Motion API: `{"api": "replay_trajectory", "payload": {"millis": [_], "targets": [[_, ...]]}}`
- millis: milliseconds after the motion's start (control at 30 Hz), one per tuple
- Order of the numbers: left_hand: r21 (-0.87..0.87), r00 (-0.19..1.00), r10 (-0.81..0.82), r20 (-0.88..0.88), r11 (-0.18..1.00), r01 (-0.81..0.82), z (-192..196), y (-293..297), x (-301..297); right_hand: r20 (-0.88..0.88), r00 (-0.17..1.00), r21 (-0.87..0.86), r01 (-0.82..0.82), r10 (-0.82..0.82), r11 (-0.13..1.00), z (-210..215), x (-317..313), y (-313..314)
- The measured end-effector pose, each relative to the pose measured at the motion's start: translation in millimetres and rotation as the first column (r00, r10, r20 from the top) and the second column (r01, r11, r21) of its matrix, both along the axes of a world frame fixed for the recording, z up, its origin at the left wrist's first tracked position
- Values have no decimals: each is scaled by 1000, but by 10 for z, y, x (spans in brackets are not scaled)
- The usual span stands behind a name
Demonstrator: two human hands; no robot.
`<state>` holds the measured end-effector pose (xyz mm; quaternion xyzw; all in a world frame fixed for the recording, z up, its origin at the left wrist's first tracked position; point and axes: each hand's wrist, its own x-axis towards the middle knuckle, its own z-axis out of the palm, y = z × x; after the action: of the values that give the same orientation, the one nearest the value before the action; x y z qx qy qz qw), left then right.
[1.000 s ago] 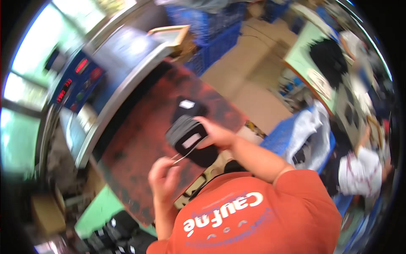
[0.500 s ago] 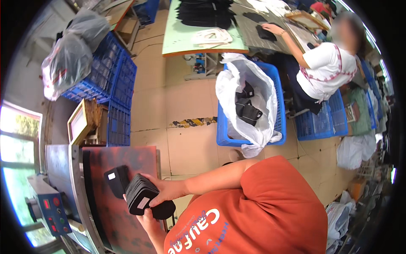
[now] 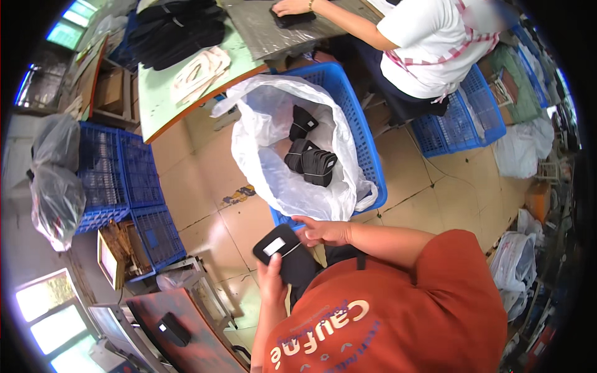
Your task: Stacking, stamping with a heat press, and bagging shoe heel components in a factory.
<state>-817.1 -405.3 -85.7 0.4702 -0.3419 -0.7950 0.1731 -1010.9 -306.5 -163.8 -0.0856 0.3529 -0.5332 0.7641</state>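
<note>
My left hand [image 3: 272, 283] is closed on a bundle of black fabric pieces [image 3: 300, 266], thumb on top beside its white label. A thin pale band runs across the bundle. At the bundle's far right side is my right hand [image 3: 328, 232], fingers apart and stretched out; whether it touches the bundle I cannot tell. Just beyond stands a blue plastic crate [image 3: 367, 146] lined with a white plastic bag [image 3: 252, 133]. Several black fabric bundles [image 3: 318, 165] lie inside the bag. Another black piece with a white label [image 3: 174, 329] lies on the reddish platen [image 3: 205, 354] at lower left.
A green-topped table [image 3: 155, 93] bears black fabric piles [image 3: 180, 37] and pale frame-shaped sheets [image 3: 199, 74]. A co-worker in a white shirt [image 3: 423, 50] works at the far right. Stacked blue crates [image 3: 102, 168] stand left. Another blue crate [image 3: 460, 121] sits beside the co-worker.
My body has turned right, away from the platen toward the lined crate, carrying the bundle. My right hand has loosened from it, and the pale band now shows across it.
</note>
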Motion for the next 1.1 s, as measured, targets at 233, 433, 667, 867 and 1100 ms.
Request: {"api": "replay_trajectory", "payload": {"millis": [233,433,667,867,1100], "targets": [[-177,893,-351,282,895,408,-1089,-392,-1222,-72,679,241,723,-731,648,-385,-535,201],[-337,563,-393,727,511,791,-2267,-435,-2508,-371,372,324,911,-851,257,-709,-843,671],[-555,581,-144,801,183,811,-3027,-140,-2725,-167,229,304,937,-959,171,-909,-707,908],[-339,807,-406,429,755,561,-2529,-689,-2651,209,225,358,888,-952,289,-811,-729,1166],[51,646,-749,147,658,752,-1461,-652,-2182,523,171,208,925,-835,319,-728,-758,1093]]}}
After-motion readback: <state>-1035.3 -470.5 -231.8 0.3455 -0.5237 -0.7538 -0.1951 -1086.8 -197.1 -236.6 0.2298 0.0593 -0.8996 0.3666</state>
